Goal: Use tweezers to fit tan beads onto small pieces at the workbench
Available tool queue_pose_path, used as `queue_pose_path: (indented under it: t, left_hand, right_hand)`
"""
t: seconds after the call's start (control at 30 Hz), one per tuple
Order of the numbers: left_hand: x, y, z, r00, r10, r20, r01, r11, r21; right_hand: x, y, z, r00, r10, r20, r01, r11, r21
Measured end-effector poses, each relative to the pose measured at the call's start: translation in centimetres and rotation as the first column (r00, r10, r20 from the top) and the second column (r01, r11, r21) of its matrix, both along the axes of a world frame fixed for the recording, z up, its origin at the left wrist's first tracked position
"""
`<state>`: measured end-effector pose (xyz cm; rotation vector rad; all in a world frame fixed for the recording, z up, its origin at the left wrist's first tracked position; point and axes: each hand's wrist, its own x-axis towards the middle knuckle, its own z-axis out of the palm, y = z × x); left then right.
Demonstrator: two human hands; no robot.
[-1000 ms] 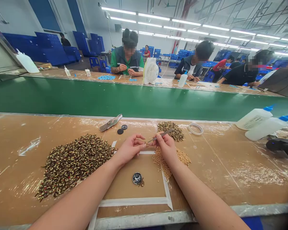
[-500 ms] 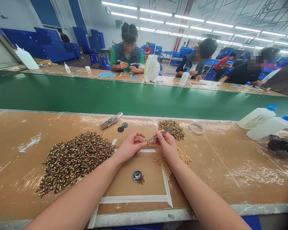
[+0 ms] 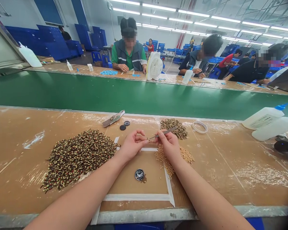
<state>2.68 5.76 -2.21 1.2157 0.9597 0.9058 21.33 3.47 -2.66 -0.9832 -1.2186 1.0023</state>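
My left hand (image 3: 132, 144) pinches a tiny dark and gold-coloured piece (image 3: 148, 139) between thumb and forefinger; its exact kind is too small to make out. In my right hand (image 3: 169, 146) are metal tweezers (image 3: 170, 130), their tips touching or very close to that piece. A heap of dark, cream and red small pieces (image 3: 79, 158) lies left of my left hand. Under and beside my right hand spreads a pile of beige beads (image 3: 186, 155), with a smaller dark and cream pile (image 3: 174, 127) behind it. Nearer to me sits a small round dish of dark, shiny liquid (image 3: 139, 174).
Behind my left hand lie a folded strip (image 3: 113, 118) and two black discs (image 3: 123, 127). A tape roll (image 3: 200, 127) and plastic bottles (image 3: 262, 118) are at right. Beyond the green belt (image 3: 93, 94), several people work at another bench with a white fan (image 3: 155, 66).
The view has shifted slightly, so the bench appears a little further right. My hands keep almost the same pose around the tiny piece. The person opposite has lowered their hands towards the bench.
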Motion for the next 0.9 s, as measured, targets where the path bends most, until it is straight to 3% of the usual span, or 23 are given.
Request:
queue_pose_path:
  t: [0.4, 0.63, 0.73, 0.9]
  left_hand:
    - [-0.1, 0.1, -0.2, 0.995, 0.082, 0.055, -0.08, 0.996, -0.026]
    - [0.1, -0.1, 0.2, 0.999, 0.048, 0.01, -0.048, 0.999, 0.021]
    - [-0.1, -0.1, 0.4, 0.999, 0.039, -0.035, -0.037, 0.998, 0.059]
    - [-1.6, 1.1, 0.6, 0.971, 0.12, -0.209, -0.085, 0.982, 0.169]
  right_hand:
    - [-0.5, -0.4, 0.2, 0.991, -0.069, 0.115, 0.059, 0.994, 0.091]
    - [-0.5, -1.0, 0.5, 0.964, -0.158, 0.215, 0.133, 0.983, 0.124]
    - [-0.5, -1.2, 0.6, 0.97, -0.196, 0.143, 0.183, 0.978, 0.1]
    - [0.0, -0.7, 0.7, 0.973, -0.227, 0.027, 0.226, 0.973, 0.056]
